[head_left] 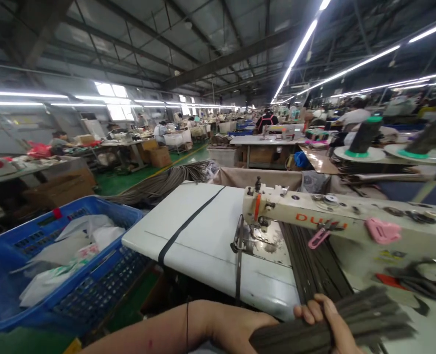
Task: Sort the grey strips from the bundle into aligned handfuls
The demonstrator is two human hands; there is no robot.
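Note:
A thick bundle of grey-brown fabric strips (368, 314) lies across my hands at the lower right, in front of the sewing machine. My right hand (326, 312) wraps its fingers over the bundle. My left hand (245, 327) reaches in from the left and grasps the bundle's near end; its fingers are hidden behind the strips. More long grey-brown strips (306, 250) lie under the arm of the cream sewing machine (295, 211). A single dark strip (239, 275) hangs over the table edge beside the needle area.
The white machine table (203, 211) carries a black band (188, 221) across it. At left stands a blue plastic basket (92, 295) with white bags inside. A pink clip (319, 238) hangs from the machine. Thread cones (365, 135) stand at right. People work farther back.

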